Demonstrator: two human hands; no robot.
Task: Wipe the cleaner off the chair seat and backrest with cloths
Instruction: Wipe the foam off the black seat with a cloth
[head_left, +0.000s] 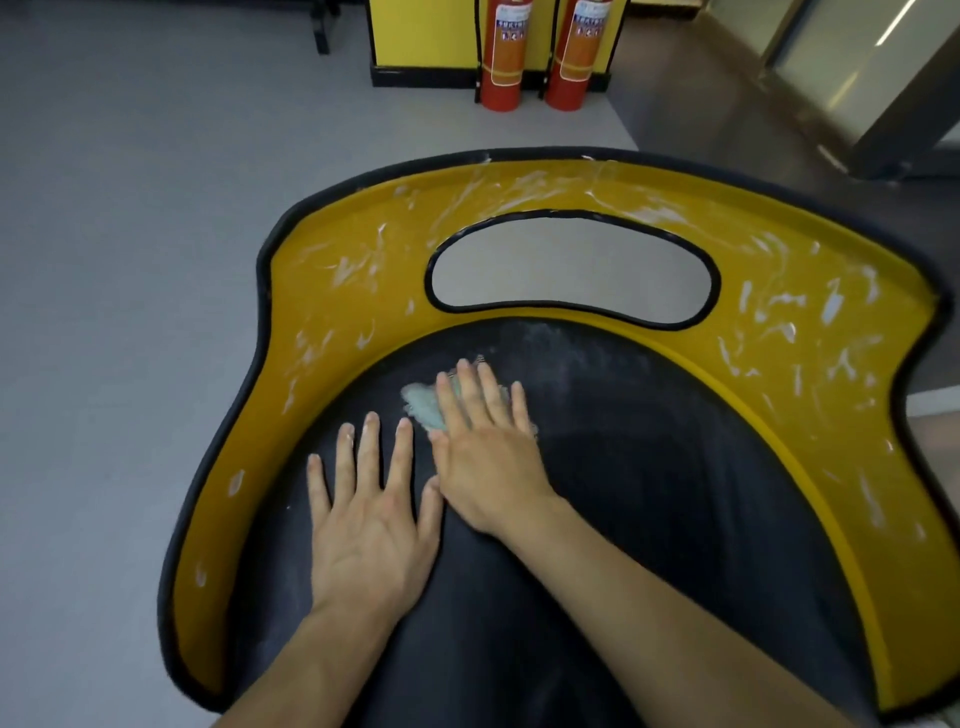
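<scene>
Head view: I look down into the chair from the front edge of the seat (649, 493), which is black and fills the lower centre of the frame. My left hand (371, 525) lies flat on the seat, palm down, with its fingers (368, 452) straight, spread wide and holding nothing; white residue shows on several fingertips. My right hand (485, 462) lies just beside it, farther toward the backrest, palm down, with its fingers (469, 389) straight and close together, pressing the cloth (421, 405) onto the seat. The two thumbs are touching or nearly so; I cannot tell which. The cloth is pale blue-green and crumpled; most of it is hidden under my right fingers, and a loose part shows at their left side. A faint grey-white haze covers the seat just beyond my right fingertips, near the seam with the backrest. The backrest (337, 312) is yellow with black trim (262, 291) and curves around the seat on the left, far and right sides. White streaks of cleaner (774, 306) are scattered over its yellow face, densest along the top edge and on the right side, thinner on the left. An oval cutout (571, 265) with a black rim sits in the middle of the backrest, and grey floor (130, 208) shows through it. Behind the chair, well apart from it, two red extinguishers (501, 57) stand upright on the floor against a yellow cabinet (421, 31).
</scene>
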